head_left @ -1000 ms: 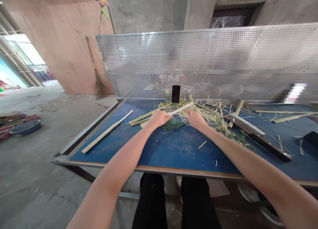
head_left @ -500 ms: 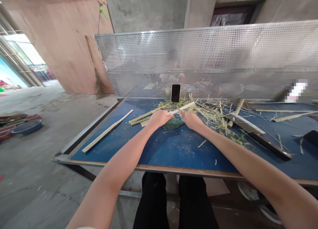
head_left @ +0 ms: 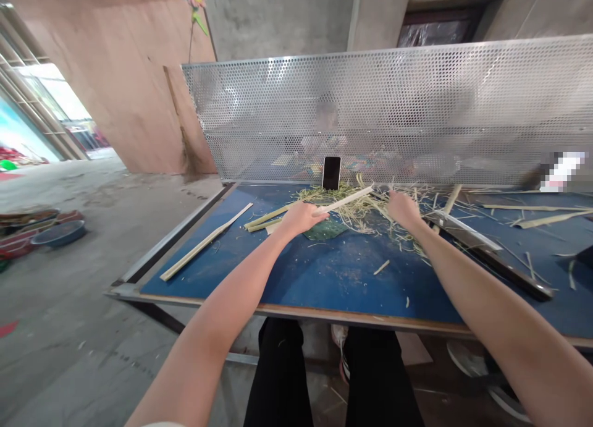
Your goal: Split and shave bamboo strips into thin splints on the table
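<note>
My left hand [head_left: 303, 218] is closed around the near end of a pale bamboo strip [head_left: 349, 199], which slants up to the right over the table. To the right, at the strip's far end, my right hand [head_left: 404, 209] is closed on a small knife [head_left: 380, 191]; its greyish blade points left and its handle is hidden in my fingers. Below the strip lies a dark green cloth or pad [head_left: 327, 230]. Thin green-yellow shavings [head_left: 359, 217] are heaped behind and between the hands. Split bamboo pieces [head_left: 269, 217] lie beside my left hand.
A phone [head_left: 331, 173] stands upright against the perforated metal screen [head_left: 296, 118]. One long strip [head_left: 204, 245] lies on the blue table [head_left: 306, 285] at left. A large dark-handled blade [head_left: 495, 257] and more bamboo lengths [head_left: 546, 218] lie at right.
My right hand has moved right with the knife, from close beside my left hand to past the strip's far end. My left hand still holds the strip. The view has shifted slightly.
</note>
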The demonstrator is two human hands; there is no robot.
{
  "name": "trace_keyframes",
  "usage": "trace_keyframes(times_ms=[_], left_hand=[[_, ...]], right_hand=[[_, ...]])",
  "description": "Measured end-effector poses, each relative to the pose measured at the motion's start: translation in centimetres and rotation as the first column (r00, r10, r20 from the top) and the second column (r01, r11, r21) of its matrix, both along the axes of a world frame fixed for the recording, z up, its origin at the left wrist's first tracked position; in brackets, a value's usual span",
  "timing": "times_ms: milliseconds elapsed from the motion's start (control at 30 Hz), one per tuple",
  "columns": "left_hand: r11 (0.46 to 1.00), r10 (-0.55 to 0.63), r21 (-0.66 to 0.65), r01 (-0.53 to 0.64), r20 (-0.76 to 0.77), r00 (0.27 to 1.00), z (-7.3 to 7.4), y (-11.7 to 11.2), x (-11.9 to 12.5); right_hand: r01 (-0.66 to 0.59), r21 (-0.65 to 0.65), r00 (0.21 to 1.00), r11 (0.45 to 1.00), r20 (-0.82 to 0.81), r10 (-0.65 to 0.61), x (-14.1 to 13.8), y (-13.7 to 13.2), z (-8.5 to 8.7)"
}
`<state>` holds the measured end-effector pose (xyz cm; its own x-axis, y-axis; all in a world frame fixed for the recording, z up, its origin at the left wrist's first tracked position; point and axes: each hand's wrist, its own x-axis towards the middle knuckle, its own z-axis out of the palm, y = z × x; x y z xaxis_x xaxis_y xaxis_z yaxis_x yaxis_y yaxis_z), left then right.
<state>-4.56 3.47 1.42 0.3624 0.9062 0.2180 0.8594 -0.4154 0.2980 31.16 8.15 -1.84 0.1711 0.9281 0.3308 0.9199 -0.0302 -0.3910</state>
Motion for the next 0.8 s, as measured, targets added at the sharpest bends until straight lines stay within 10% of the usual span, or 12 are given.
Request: trace_keyframes(times_ms=[133,300,800], left_hand=[[0.996,0.083,-0.021,-0.081,0.091,0.992,0.4,0.2,-1.6],[0.995,0.102,-0.004,-0.102,0.087,0.991,-0.1,1.2,-2.1],[0.994,0.063,0.084,-0.062,-0.010,0.998,-1.1,1.1,-0.5]], right_hand=[[0.274,-0.076,0.960,0.959,-0.034,-0.277,4.6,-0.4,0.1],[0.298,0.005,0.949,0.954,-0.103,-0.296,2.9,-0.9,0.4],[-0.326,-0.137,0.905,0.935,0.242,0.351,-11.8,-4.8,-0.2]])
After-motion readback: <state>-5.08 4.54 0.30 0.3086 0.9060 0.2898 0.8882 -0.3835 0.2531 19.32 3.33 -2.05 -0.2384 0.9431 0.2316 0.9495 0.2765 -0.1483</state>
